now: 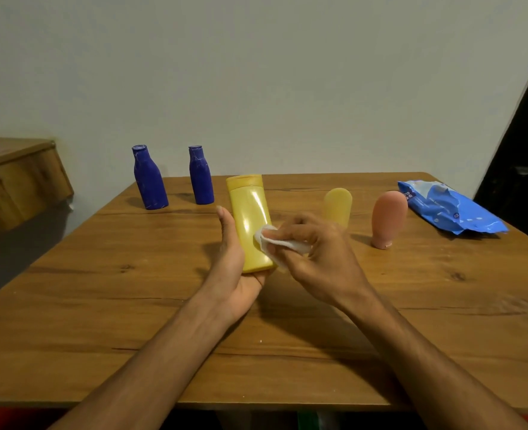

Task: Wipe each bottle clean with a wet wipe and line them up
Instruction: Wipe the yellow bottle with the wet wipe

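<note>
Both forearms reached in over the near edge of the table (132,305) and met near its centre. The left hand (234,268) gripped the yellow bottle (250,221) from below. The palm was under the base and the thumb lay up the bottle's left side. The bottle was held clear of the table, cap towards 12 o'clock and leaning slightly left. The right hand (321,252) pinched a folded wet wipe (293,245) in its fingers and held it against the bottle's lower right side.

Directions below are taken from the yellow bottle. A pale yellow tube (338,209) stood at 2 o'clock, its lower part hidden behind the right hand. A pink tube (388,218) stood near it at 3 o'clock, rounded end up. A blue pack of wipes (449,209) lay flat further right, near the table's right edge. The left blue bottle (149,180) stood upright at 10 o'clock and the right blue bottle (200,176) at 11 o'clock, apart from each other near the far edge. A plain wall (287,72) rose behind the table. A wooden ledge (14,181) sat off the table at 9 o'clock.
</note>
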Tool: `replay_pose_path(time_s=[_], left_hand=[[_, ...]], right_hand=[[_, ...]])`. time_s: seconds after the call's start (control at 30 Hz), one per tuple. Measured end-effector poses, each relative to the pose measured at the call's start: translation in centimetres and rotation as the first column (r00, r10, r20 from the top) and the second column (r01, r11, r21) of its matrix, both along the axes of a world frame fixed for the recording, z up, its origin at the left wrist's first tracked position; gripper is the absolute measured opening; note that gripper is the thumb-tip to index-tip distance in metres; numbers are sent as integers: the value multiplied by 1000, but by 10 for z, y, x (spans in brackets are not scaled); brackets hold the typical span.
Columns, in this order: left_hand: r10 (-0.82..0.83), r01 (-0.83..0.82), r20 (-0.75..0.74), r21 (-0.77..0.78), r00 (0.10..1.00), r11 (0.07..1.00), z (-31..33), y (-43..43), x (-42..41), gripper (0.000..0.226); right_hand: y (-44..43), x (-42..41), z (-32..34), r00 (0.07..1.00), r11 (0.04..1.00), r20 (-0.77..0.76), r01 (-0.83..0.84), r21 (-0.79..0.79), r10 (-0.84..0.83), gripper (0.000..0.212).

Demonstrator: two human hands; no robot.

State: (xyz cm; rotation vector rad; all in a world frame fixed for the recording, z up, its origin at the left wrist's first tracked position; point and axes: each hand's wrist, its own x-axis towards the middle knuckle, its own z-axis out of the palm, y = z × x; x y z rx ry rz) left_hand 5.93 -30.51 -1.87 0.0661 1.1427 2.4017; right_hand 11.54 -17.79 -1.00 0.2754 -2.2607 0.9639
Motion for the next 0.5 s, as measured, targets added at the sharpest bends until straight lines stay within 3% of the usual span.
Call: replay_pose_path(time_s=[0.13,0.3,0.43,0.5], left_hand=[[-49,49,-1,4,999,999,1,-3,-4,88],[-52,49,-23,-118,998,992,-5,0,-3,87],[-67,61,-41,-128,997,990,-6,0,-1,85],[-84,74,-67,-139,994,987,-5,0,1,78]], right_hand=[[-2,1,2,993,993,64,-101,63,97,19],[1,-3,-4,999,1000,-31,-11,23,11,20],[2,-6,-6,995,990,-63,-63,127,72,22],[4,-6,-7,997,994,-60,-36,103,42,29]])
